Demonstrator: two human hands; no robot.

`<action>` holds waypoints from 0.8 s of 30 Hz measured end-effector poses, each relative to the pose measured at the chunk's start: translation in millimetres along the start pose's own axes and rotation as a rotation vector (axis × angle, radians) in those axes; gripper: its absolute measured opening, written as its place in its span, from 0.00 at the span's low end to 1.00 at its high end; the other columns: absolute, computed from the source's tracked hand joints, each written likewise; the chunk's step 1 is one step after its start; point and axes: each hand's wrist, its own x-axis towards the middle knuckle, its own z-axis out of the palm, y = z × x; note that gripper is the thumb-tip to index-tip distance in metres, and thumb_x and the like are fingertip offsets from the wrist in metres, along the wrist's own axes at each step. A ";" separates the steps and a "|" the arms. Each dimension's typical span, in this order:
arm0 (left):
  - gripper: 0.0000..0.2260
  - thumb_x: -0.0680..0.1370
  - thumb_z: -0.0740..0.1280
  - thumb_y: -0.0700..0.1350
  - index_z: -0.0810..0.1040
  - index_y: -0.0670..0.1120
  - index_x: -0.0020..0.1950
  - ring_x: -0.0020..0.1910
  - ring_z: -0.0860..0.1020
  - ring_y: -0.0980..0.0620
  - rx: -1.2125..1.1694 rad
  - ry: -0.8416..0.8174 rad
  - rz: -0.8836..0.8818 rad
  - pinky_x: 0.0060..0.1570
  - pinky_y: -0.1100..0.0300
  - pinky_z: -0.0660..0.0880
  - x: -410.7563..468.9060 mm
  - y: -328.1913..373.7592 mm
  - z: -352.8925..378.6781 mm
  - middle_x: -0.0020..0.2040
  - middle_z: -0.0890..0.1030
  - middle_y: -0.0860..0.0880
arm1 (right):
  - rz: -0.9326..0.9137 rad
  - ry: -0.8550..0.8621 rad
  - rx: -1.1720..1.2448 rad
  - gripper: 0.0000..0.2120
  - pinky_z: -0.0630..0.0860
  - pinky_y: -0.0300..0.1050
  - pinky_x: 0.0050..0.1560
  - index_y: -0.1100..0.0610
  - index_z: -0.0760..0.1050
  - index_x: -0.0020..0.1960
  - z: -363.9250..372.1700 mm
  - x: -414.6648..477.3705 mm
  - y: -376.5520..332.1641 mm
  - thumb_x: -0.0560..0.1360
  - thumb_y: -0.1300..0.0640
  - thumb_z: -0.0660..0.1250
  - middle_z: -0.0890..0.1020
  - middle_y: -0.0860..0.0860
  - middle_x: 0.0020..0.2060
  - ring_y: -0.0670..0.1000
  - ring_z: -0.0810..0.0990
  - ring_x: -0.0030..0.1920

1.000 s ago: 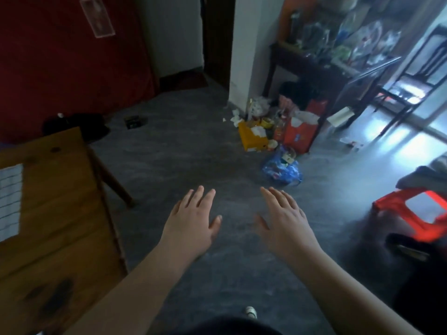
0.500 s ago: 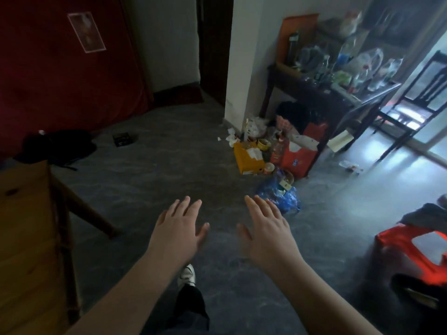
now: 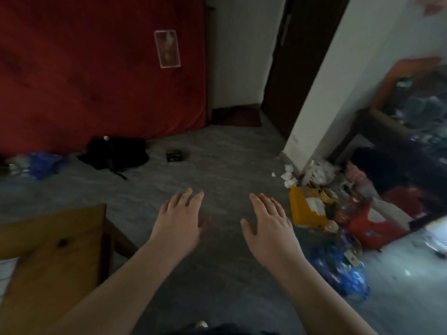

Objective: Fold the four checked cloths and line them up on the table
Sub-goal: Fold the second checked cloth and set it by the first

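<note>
Obs.: both hands are held out palm-down over the grey floor [image 3: 217, 165], side by side with a gap between the thumbs.

Left hand [image 3: 180, 221]: fingers [image 3: 186, 201] straight, slightly spread, grasping nothing.

Right hand [image 3: 268, 226]: fingers [image 3: 260, 206] likewise extended and released, nothing held.

Task items: the wooden table [image 3: 55, 262] sits outboard of the left little finger and nearer the body than the fingertips. Neither hand is over it or touching it. A pale sliver at the table's far left edge, well apart from the left fingers, is probably a checked cloth [image 3: 6, 272]. Too little shows to tell whether it is folded. The other cloths are not in view.

Clutter: a yellow box [image 3: 307, 209] lies just beyond the right little finger, with a blue bag [image 3: 338, 269] back toward the right wrist. A black bag [image 3: 113, 153] lies far ahead of the left fingertips.

Reading: flat, empty hands over bare floor suggest a rest or presentation pose, not a working grip. Nothing lies under the fingers to fold. Whether this marks the start or the end of the task cannot be told from here. If folding remains, both hands must swing left to the table.
</note>
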 end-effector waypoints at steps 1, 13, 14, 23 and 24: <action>0.33 0.82 0.59 0.61 0.49 0.53 0.83 0.82 0.51 0.48 -0.009 0.003 -0.018 0.79 0.48 0.53 15.7 -7.1 -4.2 0.83 0.53 0.49 | -0.009 -0.012 0.007 0.34 0.51 0.53 0.79 0.44 0.46 0.82 0.0 20.1 -6.0 0.82 0.39 0.57 0.51 0.45 0.82 0.50 0.47 0.82; 0.31 0.83 0.55 0.62 0.54 0.49 0.82 0.82 0.51 0.44 -0.008 0.019 -0.310 0.79 0.45 0.54 235.5 -101.1 -27.7 0.83 0.54 0.46 | -0.250 -0.197 -0.025 0.33 0.54 0.53 0.79 0.47 0.47 0.82 28.5 315.4 -53.9 0.82 0.39 0.56 0.53 0.47 0.82 0.51 0.48 0.81; 0.31 0.83 0.56 0.62 0.53 0.50 0.82 0.82 0.51 0.44 -0.014 0.024 -0.336 0.79 0.45 0.54 254.1 -105.5 -32.9 0.83 0.54 0.47 | -0.290 -0.213 -0.036 0.33 0.55 0.53 0.79 0.47 0.47 0.82 27.0 342.5 -61.4 0.83 0.39 0.56 0.53 0.47 0.82 0.51 0.48 0.81; 0.31 0.83 0.54 0.63 0.53 0.53 0.83 0.82 0.51 0.46 -0.115 0.104 -0.563 0.79 0.47 0.53 367.2 -149.2 -82.4 0.83 0.54 0.48 | -0.605 -0.301 -0.076 0.32 0.57 0.54 0.78 0.49 0.51 0.82 31.8 532.1 -155.3 0.82 0.40 0.56 0.57 0.50 0.81 0.52 0.50 0.81; 0.31 0.83 0.54 0.63 0.52 0.53 0.83 0.82 0.51 0.46 -0.127 0.101 -0.585 0.79 0.47 0.52 374.1 -157.7 -86.5 0.83 0.53 0.49 | -0.635 -0.317 -0.080 0.32 0.57 0.54 0.79 0.49 0.51 0.82 34.0 544.4 -168.5 0.83 0.40 0.56 0.56 0.49 0.81 0.52 0.50 0.81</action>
